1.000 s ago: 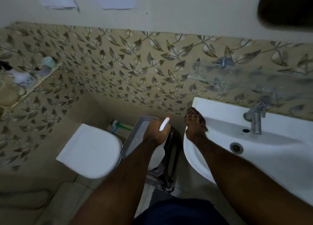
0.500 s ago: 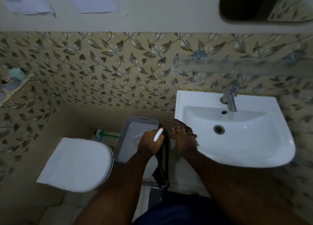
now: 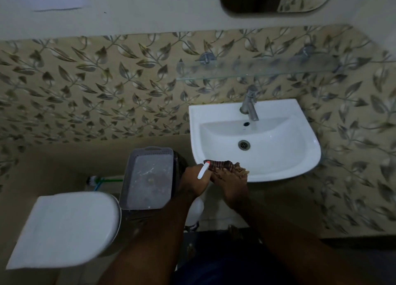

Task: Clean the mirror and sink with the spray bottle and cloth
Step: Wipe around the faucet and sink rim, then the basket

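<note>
Spray bottle [image 3: 203,171] is clasped in my left grip [image 3: 194,180]; my right grip [image 3: 232,183] clutches the striped cloth [image 3: 222,165] against the sink's [image 3: 300,156] front rim.

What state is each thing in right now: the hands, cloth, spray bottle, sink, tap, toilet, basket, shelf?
Left hand: closed around white spray bottle.
Right hand: gripping dark striped cloth at the sink's front rim.
White ceramic sink: basin empty, no water showing.
Metal tap: no water running.
White toilet lid: closed.
Grey plastic basket: nearly empty.
Glass shelf: bare.
</note>
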